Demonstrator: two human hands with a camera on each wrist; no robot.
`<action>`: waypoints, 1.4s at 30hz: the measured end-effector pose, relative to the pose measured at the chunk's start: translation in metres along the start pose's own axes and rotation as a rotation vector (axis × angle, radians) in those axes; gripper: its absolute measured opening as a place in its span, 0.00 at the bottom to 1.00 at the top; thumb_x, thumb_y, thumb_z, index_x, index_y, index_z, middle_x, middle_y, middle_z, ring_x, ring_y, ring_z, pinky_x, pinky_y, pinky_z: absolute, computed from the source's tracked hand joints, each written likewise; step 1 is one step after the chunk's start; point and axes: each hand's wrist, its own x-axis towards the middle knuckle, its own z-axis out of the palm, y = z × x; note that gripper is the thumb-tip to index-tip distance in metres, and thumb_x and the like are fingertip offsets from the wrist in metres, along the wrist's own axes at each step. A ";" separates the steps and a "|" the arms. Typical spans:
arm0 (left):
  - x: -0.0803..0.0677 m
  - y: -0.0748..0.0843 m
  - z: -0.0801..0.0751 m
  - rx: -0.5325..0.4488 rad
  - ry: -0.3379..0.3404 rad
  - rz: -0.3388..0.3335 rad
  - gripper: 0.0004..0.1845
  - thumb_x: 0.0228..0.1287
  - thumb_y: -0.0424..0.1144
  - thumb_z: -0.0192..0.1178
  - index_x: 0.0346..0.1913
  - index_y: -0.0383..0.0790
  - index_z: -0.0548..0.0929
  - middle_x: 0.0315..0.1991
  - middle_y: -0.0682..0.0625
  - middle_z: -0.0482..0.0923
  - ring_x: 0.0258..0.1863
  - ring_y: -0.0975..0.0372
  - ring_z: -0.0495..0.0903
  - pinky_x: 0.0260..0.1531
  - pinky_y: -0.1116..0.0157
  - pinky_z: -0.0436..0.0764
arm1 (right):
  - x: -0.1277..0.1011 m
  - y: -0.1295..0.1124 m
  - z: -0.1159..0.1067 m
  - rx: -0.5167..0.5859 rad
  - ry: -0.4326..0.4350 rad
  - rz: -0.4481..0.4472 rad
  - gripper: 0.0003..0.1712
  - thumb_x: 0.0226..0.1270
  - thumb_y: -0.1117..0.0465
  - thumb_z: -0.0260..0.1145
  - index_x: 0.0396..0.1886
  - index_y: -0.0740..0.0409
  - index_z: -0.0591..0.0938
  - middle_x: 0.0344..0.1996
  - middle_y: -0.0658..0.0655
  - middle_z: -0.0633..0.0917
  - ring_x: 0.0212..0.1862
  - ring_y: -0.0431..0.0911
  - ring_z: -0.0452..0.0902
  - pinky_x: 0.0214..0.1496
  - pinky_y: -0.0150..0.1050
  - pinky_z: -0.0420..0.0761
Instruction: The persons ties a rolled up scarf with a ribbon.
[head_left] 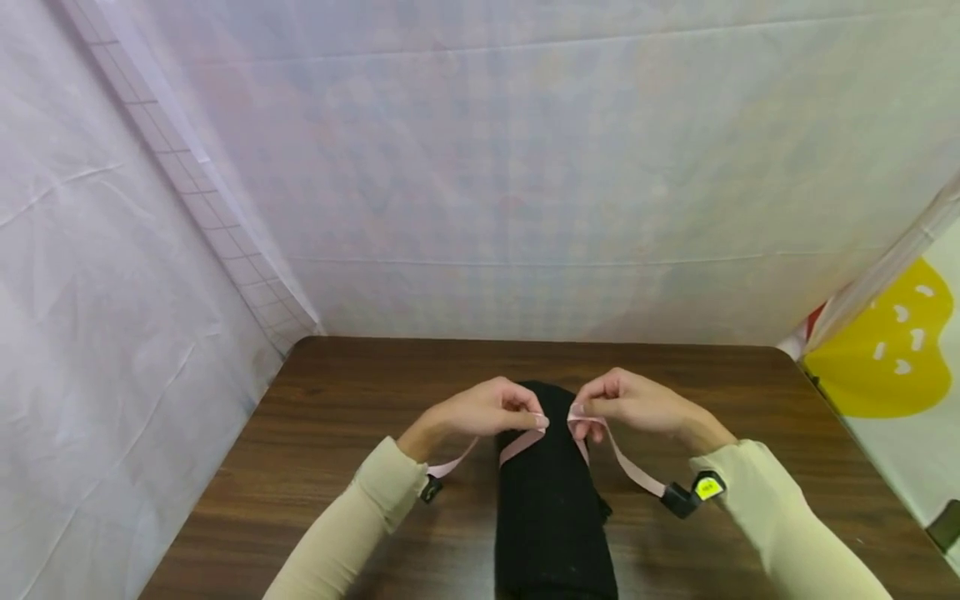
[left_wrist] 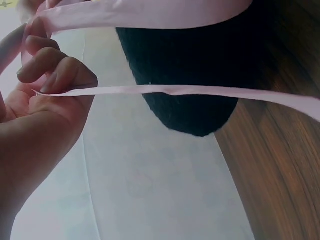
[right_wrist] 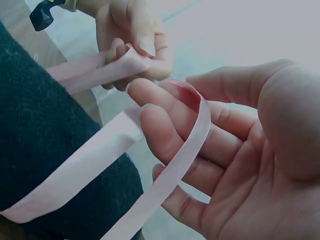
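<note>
A black rolled cloth (head_left: 551, 508) lies on the brown wooden table (head_left: 337, 417), its length running toward me. A pink ribbon (head_left: 521, 446) crosses over its far end. My left hand (head_left: 540, 419) pinches one strand just above the roll. My right hand (head_left: 579, 413) holds the other strand, which trails down toward my right wrist. In the right wrist view the ribbon (right_wrist: 187, 145) loops over the fingers of my right hand (right_wrist: 150, 100), beside the black cloth (right_wrist: 45, 135). In the left wrist view my left hand (left_wrist: 45, 75) grips the ribbon (left_wrist: 200, 91) in front of the roll (left_wrist: 195, 65).
White sheeting (head_left: 480, 167) closes off the back and left side of the table. A yellow patterned panel (head_left: 885, 350) stands at the right. Bare tabletop lies on both sides of the roll. A dark object (head_left: 947, 525) sits at the right edge.
</note>
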 end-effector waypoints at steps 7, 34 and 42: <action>0.012 0.003 0.010 0.110 0.029 0.013 0.09 0.68 0.39 0.63 0.31 0.37 0.84 0.22 0.56 0.73 0.24 0.68 0.69 0.28 0.72 0.69 | 0.007 0.001 0.001 -0.058 0.038 0.005 0.13 0.77 0.59 0.57 0.40 0.59 0.86 0.32 0.66 0.86 0.30 0.49 0.81 0.39 0.41 0.82; 0.018 0.000 0.019 0.344 0.178 0.075 0.14 0.70 0.43 0.61 0.25 0.44 0.83 0.17 0.61 0.67 0.16 0.71 0.61 0.18 0.73 0.61 | 0.014 -0.008 0.031 -0.217 0.169 -0.049 0.14 0.61 0.58 0.75 0.40 0.55 0.78 0.32 0.52 0.82 0.31 0.41 0.75 0.30 0.34 0.77; 0.017 -0.004 0.020 0.332 0.188 0.049 0.15 0.73 0.44 0.58 0.27 0.44 0.84 0.17 0.60 0.68 0.15 0.70 0.62 0.19 0.73 0.63 | 0.016 -0.005 0.047 -0.320 0.320 -0.040 0.16 0.57 0.59 0.77 0.39 0.51 0.77 0.32 0.51 0.80 0.31 0.42 0.74 0.31 0.34 0.77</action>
